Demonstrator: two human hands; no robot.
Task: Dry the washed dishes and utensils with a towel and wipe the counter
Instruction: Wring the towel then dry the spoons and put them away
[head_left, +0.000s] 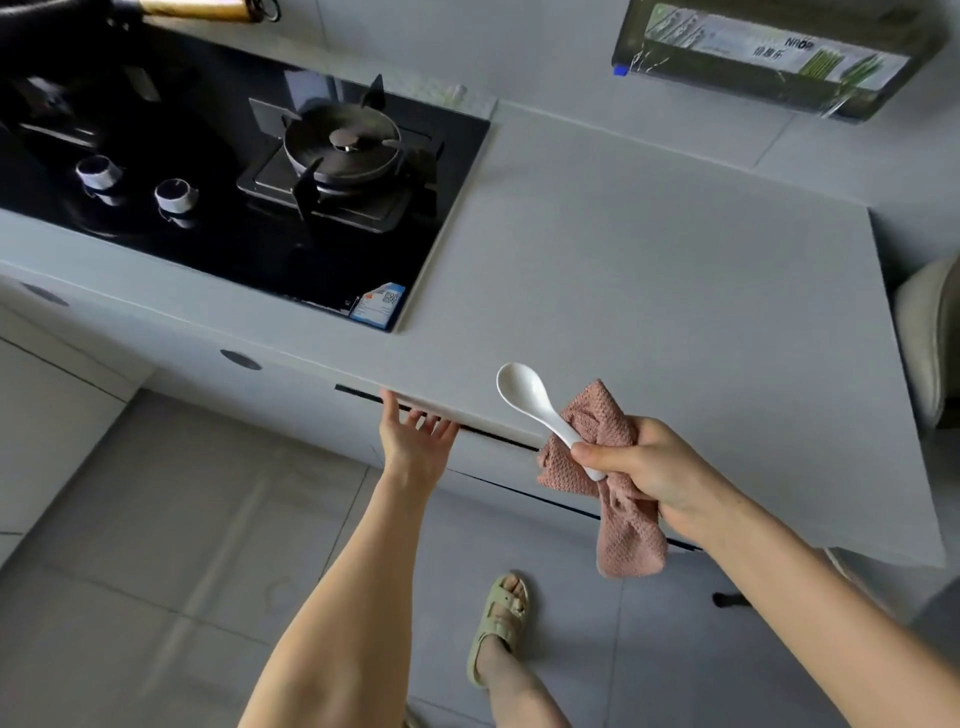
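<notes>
Holding a white spoon (523, 394) by its handle together with a bunched pink towel (621, 527), the right grip (641, 467) is curled closed around both just before the front edge of the grey worktop (649, 286), with the spoon's bowl raised up and leftward over that edge. The left grip (415, 436) is open with its fingers straight. Its fingertips are at the underside of the worktop edge by a dark slot (358, 393), nearer than the black gas hob (234, 208).

A pale grey worktop (649, 291) is carrying a black glass gas hob (223, 249) (a label sticker (378, 305) is sitting at its near corner), sunk into its surface.
</notes>
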